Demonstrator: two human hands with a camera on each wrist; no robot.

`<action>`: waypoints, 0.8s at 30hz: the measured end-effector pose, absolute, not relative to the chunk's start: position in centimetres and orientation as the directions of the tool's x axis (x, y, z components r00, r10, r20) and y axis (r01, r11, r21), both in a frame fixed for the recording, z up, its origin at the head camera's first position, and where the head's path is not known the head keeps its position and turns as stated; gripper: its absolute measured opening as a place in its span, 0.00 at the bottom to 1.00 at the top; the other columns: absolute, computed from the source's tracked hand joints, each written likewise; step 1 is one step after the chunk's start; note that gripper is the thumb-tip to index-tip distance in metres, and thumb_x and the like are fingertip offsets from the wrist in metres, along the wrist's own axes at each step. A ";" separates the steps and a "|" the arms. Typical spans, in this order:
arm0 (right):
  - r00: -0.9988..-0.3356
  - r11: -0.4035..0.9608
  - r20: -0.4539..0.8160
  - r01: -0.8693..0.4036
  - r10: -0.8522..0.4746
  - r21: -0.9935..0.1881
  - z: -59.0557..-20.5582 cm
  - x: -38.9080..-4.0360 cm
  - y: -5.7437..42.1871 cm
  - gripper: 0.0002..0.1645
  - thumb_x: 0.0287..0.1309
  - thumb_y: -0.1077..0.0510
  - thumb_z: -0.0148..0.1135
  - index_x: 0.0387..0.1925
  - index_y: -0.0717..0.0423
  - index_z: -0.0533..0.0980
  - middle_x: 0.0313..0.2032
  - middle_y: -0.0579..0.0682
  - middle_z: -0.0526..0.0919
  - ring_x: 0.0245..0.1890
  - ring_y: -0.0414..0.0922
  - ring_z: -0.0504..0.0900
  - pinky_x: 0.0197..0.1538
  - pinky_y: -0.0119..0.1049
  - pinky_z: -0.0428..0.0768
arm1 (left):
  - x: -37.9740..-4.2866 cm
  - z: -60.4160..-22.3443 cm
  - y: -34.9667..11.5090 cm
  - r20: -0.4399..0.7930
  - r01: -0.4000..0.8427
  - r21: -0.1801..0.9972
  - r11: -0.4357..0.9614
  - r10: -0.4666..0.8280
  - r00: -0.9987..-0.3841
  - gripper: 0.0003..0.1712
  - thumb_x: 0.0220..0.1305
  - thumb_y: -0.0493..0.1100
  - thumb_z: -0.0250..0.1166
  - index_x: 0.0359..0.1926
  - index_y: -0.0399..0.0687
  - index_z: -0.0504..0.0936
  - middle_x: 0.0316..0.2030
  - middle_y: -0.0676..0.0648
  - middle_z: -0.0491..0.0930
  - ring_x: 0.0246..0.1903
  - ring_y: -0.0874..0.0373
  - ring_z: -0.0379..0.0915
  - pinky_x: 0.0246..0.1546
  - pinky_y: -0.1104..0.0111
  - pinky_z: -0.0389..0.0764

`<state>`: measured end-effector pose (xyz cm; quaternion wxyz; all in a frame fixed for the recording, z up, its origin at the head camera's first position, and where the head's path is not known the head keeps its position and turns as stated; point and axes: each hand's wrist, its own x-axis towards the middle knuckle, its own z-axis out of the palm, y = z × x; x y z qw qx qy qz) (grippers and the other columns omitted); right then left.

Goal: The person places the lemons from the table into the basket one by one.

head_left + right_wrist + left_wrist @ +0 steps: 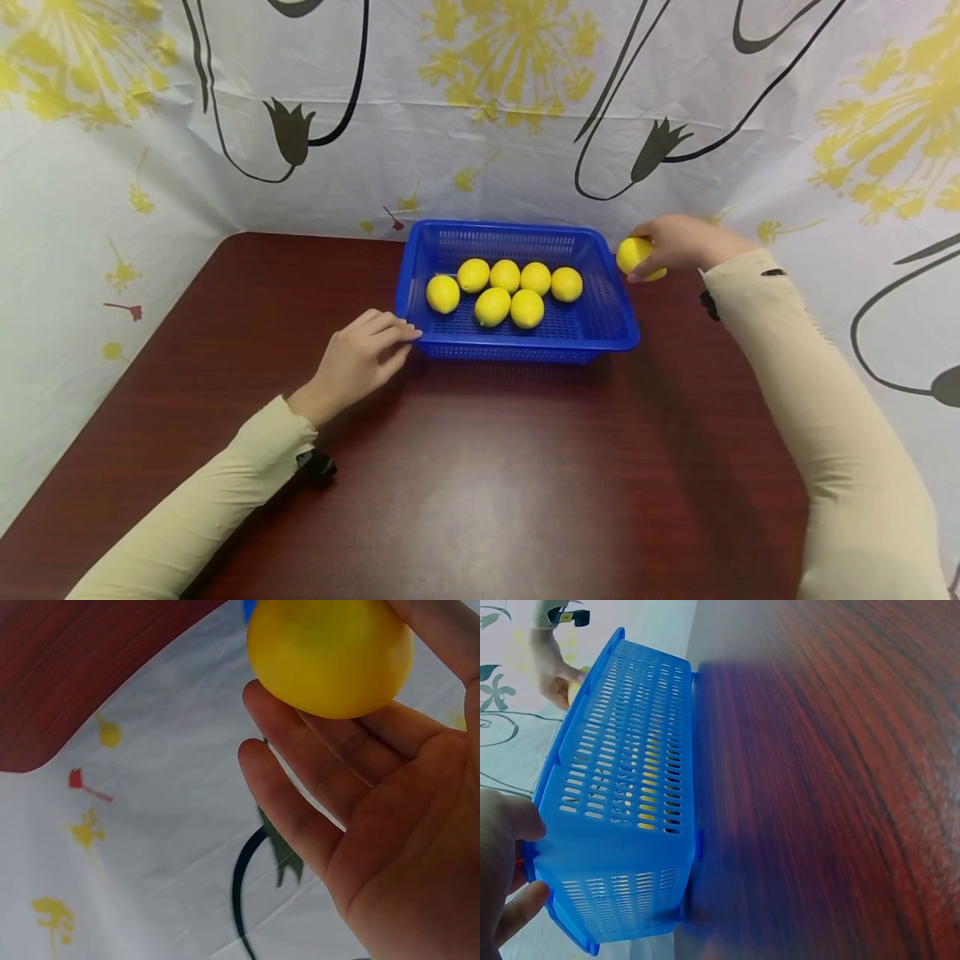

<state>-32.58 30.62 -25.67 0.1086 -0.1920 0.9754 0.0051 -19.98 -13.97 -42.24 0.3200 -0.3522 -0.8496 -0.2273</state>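
A blue plastic basket (pixel 517 343) stands on the table with several yellow lemons (pixel 492 307) lying loose in it. My left hand (pixel 365 354) holds the basket's rim at the front left corner. In the left wrist view, the thumb and a finger (pixel 525 904) touch that corner from outside, while the other fingers are partly hidden. Just beyond the basket's right side, my right hand (pixel 675 242) grips another lemon (pixel 636 257) between thumb and fingertips. That lemon (pixel 330 656) hangs above the table, held away from the palm in the right wrist view.
The dark red wooden table (pixel 480 467) extends in front of the basket and to both sides. Behind it hangs a pale curtain (pixel 480 167) printed with yellow and dark flowers. A small black device (pixel 317 467) sits at the left wrist.
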 end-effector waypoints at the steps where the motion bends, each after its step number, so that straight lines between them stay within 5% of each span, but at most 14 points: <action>1: -0.899 0.923 -0.214 -0.384 -0.381 -0.031 -25.7 -32.5 30.2 0.40 0.46 0.46 0.76 0.58 0.64 0.76 0.43 0.60 0.84 0.39 0.53 0.76 0.42 0.43 0.71 | -20.0 -42.2 -14.0 0.704 0.744 0.161 0.649 0.452 -0.547 0.13 0.56 0.38 0.71 0.45 0.50 0.88 0.42 0.52 0.86 0.42 0.56 0.78 0.37 0.62 0.85; 24: -0.828 0.881 -0.320 -0.471 -0.460 -0.047 -28.1 -33.1 24.5 0.38 0.50 0.47 0.74 0.60 0.59 0.76 0.53 0.59 0.82 0.48 0.53 0.77 0.53 0.49 0.76 | -20.0 -42.5 -13.9 0.702 0.742 0.159 0.651 0.454 -0.549 0.13 0.57 0.38 0.71 0.45 0.50 0.87 0.43 0.51 0.86 0.43 0.56 0.78 0.38 0.62 0.85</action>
